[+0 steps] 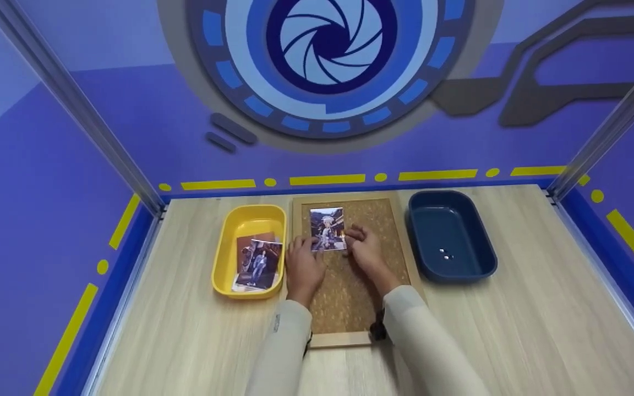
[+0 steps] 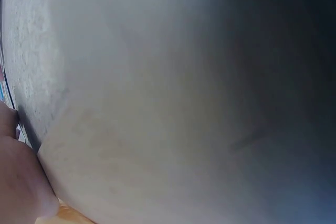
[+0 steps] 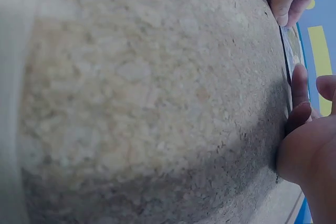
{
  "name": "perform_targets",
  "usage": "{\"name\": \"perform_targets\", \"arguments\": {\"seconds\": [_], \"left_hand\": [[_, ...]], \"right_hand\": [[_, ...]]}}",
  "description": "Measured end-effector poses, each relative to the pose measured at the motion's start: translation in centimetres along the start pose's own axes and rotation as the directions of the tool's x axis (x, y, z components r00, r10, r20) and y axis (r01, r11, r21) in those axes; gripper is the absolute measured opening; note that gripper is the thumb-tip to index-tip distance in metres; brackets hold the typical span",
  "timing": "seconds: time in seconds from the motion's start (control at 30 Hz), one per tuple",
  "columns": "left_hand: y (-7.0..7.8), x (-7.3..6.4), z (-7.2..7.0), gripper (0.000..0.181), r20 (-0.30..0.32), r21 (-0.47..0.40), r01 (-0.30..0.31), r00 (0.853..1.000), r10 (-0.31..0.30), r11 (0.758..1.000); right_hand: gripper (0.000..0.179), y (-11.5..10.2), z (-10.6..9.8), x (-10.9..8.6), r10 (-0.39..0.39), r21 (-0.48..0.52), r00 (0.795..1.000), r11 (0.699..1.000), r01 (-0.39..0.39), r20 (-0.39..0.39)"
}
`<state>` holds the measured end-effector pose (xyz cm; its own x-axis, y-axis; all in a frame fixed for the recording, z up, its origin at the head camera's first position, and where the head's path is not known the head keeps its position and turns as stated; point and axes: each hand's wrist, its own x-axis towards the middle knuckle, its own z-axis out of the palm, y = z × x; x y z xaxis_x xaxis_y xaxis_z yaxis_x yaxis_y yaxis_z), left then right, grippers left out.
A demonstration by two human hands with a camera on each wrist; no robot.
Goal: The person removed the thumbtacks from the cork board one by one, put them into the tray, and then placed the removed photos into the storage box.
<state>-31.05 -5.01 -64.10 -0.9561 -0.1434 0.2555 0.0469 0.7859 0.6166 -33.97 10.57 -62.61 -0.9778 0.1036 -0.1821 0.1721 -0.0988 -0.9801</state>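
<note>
A photo print (image 1: 327,228) of a light-haired figure in a street lies on the upper part of a wood-framed cork board (image 1: 344,297). My left hand (image 1: 303,269) holds its lower left corner, thumb and fingers at the edge. On the opposite side, my right hand (image 1: 369,253) has bent fingers and thumb at the lower right edge. In the right wrist view the fingertips of both hands meet the edge of the photo, low over the cork. The left wrist view is mostly blurred, with part of my left hand (image 2: 21,182) at its lower left.
Left of the board stands a yellow tray (image 1: 220,269) with more photo prints (image 1: 259,267) inside. To the right is a dark blue tray (image 1: 485,269) holding a few tiny shiny pieces (image 1: 446,254). Blue-purple panels (image 1: 317,162) enclose the wooden table (image 1: 542,330).
</note>
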Motion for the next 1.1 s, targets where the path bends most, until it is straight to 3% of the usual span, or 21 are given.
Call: {"name": "perform_targets", "arguments": {"seconds": [0.37,0.57,0.77,0.93,1.1], "left_hand": [[0.0,0.0,0.1,0.027,0.037,0.001,0.028,0.999,-0.028,1.0],[-0.1,0.1,0.2,0.027,0.018,0.015,0.018,1.0,-0.018,1.0],[-0.1,0.1,-0.1,0.026,0.017,-0.005,0.029,0.999,-0.029,1.0],[-0.1,0.1,-0.1,0.026,0.034,0.009,0.034,0.999,-0.034,0.999],[0.0,0.0,-0.1,0.025,0.017,0.001,0.009,1.0,-0.009,1.0]], "right_hand": [[0.051,-0.2,-0.2,0.9,0.003,-0.046,1.0,0.999,-0.002,0.015],[0.054,-0.4,-0.6,1.4,0.004,-0.079,0.992,0.997,0.006,0.124],[0.059,-0.9,-1.2,1.7,0.108,-0.023,0.97,0.994,-0.105,0.219],[0.054,-0.9,-1.6,2.2,0.158,0.019,0.963,0.986,-0.167,0.216],[0.055,-1.0,-1.6,2.1,0.159,0.053,0.972,0.984,-0.17,0.175]]}}
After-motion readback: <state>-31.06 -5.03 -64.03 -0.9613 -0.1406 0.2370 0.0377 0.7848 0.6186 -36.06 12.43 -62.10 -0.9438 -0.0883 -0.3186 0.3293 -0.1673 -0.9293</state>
